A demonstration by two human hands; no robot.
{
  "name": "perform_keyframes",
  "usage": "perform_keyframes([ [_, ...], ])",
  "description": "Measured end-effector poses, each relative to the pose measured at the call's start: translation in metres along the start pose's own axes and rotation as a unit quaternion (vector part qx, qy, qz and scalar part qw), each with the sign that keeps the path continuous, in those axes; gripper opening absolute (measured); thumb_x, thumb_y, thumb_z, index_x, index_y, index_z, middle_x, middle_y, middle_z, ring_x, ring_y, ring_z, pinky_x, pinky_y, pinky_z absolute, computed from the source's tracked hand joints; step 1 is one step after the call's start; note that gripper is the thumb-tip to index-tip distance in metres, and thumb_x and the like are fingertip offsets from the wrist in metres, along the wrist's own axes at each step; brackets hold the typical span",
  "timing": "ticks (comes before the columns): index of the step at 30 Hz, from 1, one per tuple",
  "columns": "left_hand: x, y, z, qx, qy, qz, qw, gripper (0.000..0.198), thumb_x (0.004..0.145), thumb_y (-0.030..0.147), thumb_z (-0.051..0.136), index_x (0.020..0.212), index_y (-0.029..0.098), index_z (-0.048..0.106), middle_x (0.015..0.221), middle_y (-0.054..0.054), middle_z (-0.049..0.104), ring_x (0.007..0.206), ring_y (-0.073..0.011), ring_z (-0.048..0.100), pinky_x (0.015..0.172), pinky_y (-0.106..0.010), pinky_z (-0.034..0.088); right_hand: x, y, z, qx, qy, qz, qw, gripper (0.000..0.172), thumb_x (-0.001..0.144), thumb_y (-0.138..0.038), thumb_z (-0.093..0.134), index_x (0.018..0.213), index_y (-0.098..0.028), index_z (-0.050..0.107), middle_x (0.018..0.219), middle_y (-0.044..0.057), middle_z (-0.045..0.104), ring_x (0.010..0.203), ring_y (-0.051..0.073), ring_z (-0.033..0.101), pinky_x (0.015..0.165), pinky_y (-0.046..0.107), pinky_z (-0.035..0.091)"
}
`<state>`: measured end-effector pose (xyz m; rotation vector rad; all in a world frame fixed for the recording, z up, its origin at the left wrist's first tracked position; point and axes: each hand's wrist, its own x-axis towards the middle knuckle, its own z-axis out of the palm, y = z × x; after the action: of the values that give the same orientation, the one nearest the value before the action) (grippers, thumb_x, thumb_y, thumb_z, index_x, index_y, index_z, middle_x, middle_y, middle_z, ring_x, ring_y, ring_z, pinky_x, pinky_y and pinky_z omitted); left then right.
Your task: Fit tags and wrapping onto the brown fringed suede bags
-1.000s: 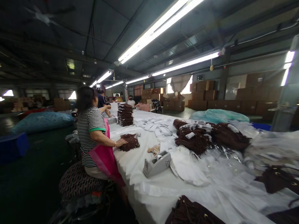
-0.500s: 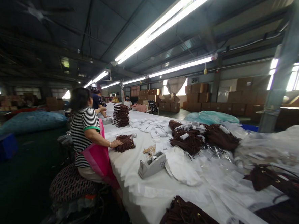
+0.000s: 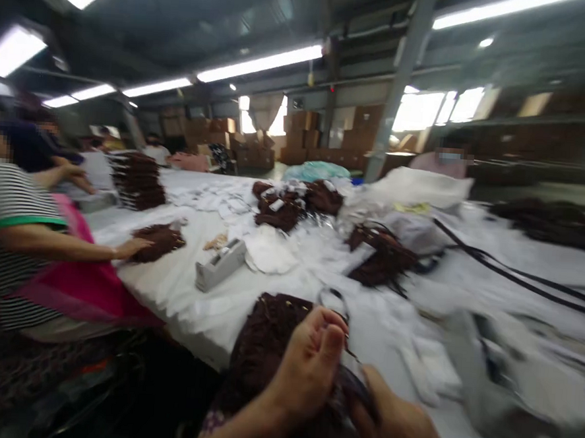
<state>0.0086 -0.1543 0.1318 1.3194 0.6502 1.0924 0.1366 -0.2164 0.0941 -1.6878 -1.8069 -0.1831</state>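
Working with the left hand (image 3: 311, 355) curled closed, thumb against fingers, over a dark brown fringed bag (image 3: 265, 339) at the near edge of the white-covered table (image 3: 174, 291), and with the right hand (image 3: 402, 417) at the bag's right side; cannot tell whether gripping there, given blur and hidden fingertips. Can make out, beyond the bag, a grey tape dispenser (image 3: 221, 265) and, farther right, another brown bag (image 3: 382, 259). Can also see, at the left, a co-worker's hand (image 3: 135, 248) resting on a brown fringed bundle (image 3: 162, 243), near a tall brown stack (image 3: 139, 180).
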Motion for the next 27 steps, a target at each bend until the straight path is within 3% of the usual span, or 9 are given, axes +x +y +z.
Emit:
perform_keyframes([
  [2,-0.001,0.006,-0.009,0.153,-0.153,-0.031,0.976,0.057,0.078,0.066,0.055,0.106,0.017,0.055,0.059,0.004,0.046,0.05,-0.0104,0.039,0.047,-0.02,0.027,-0.006,-0.002,-0.012,0.001,-0.073,-0.048,0.996,0.016,0.091,-0.03,0.05,0.089,-0.019,0.061,0.062,0.002,0.062,0.051,0.015,0.06,0.046,0.021,0.038],
  [5,0.003,0.014,-0.017,0.263,-0.243,-0.02,0.934,0.04,0.083,0.051,0.058,0.103,0.017,0.063,0.066,-0.001,0.059,0.057,-0.0134,0.05,0.053,-0.021,0.034,0.008,-0.006,-0.027,0.056,-0.135,-0.091,0.985,0.011,0.089,-0.026,0.054,0.085,-0.018,0.06,0.068,0.003,0.065,0.053,0.013,0.06,0.047,0.019,0.036],
  [8,0.006,0.023,-0.013,0.164,-0.194,-0.027,0.967,0.032,0.086,0.045,0.056,0.086,0.015,0.067,0.069,-0.003,0.062,0.06,-0.0128,0.053,0.055,-0.019,0.04,0.023,-0.01,-0.042,0.094,-0.131,-0.067,0.985,0.018,0.088,-0.035,0.058,0.085,-0.018,0.056,0.067,0.001,0.064,0.055,0.014,0.06,0.05,0.021,0.036],
  [11,0.013,0.028,-0.009,-0.015,-0.047,-0.066,0.997,0.032,0.081,0.046,0.063,0.083,0.014,0.066,0.059,0.002,0.056,0.046,-0.0073,0.046,0.043,-0.015,0.035,0.022,-0.009,-0.041,0.105,-0.114,-0.044,0.987,0.029,0.093,-0.045,0.048,0.079,-0.019,0.049,0.061,0.0,0.06,0.049,0.014,0.055,0.046,0.022,0.032],
  [14,0.025,0.032,-0.013,-0.146,0.067,-0.086,0.983,0.032,0.073,0.043,0.073,0.085,0.015,0.065,0.047,0.008,0.044,0.033,-0.0031,0.031,0.032,-0.012,0.024,0.0,-0.005,-0.018,0.124,-0.074,-0.028,0.989,0.035,0.099,-0.043,0.03,0.075,-0.021,0.043,0.057,-0.001,0.055,0.045,0.013,0.051,0.045,0.023,0.031],
  [17,0.037,0.036,-0.019,-0.2,0.125,-0.057,0.97,0.033,0.068,0.039,0.078,0.087,0.015,0.064,0.043,0.011,0.036,0.029,-0.0023,0.025,0.029,-0.012,0.02,-0.026,0.002,0.009,0.154,-0.063,-0.005,0.986,0.035,0.1,-0.039,0.025,0.08,-0.02,0.046,0.06,0.0,0.056,0.048,0.013,0.052,0.049,0.023,0.036],
  [20,0.043,0.038,-0.021,-0.175,0.096,-0.027,0.98,0.032,0.073,0.039,0.075,0.091,0.015,0.064,0.043,0.011,0.035,0.031,-0.0029,0.027,0.031,-0.012,0.023,-0.026,0.011,0.009,0.195,-0.087,-0.013,0.977,0.041,0.099,-0.047,0.026,0.088,-0.019,0.054,0.072,0.004,0.062,0.061,0.016,0.059,0.057,0.024,0.044],
  [24,0.04,0.043,-0.01,-0.041,-0.024,0.002,0.999,0.028,0.082,0.04,0.065,0.096,0.016,0.065,0.047,0.008,0.038,0.037,-0.004,0.031,0.036,-0.013,0.025,0.017,0.007,-0.031,0.25,-0.069,0.021,0.966,0.058,0.086,-0.061,0.05,0.124,-0.017,0.049,0.111,0.012,0.062,0.097,0.024,0.061,0.081,0.031,0.049],
  [27,0.038,0.056,0.002,0.015,-0.074,0.049,0.996,0.023,0.085,0.038,0.063,0.092,0.016,0.065,0.05,0.006,0.042,0.04,-0.0043,0.034,0.039,-0.013,0.026,0.047,-0.013,-0.048,0.287,-0.056,0.045,0.955,0.047,0.084,-0.053,0.056,0.114,-0.017,0.054,0.095,0.007,0.065,0.081,0.02,0.061,0.068,0.026,0.049],
])
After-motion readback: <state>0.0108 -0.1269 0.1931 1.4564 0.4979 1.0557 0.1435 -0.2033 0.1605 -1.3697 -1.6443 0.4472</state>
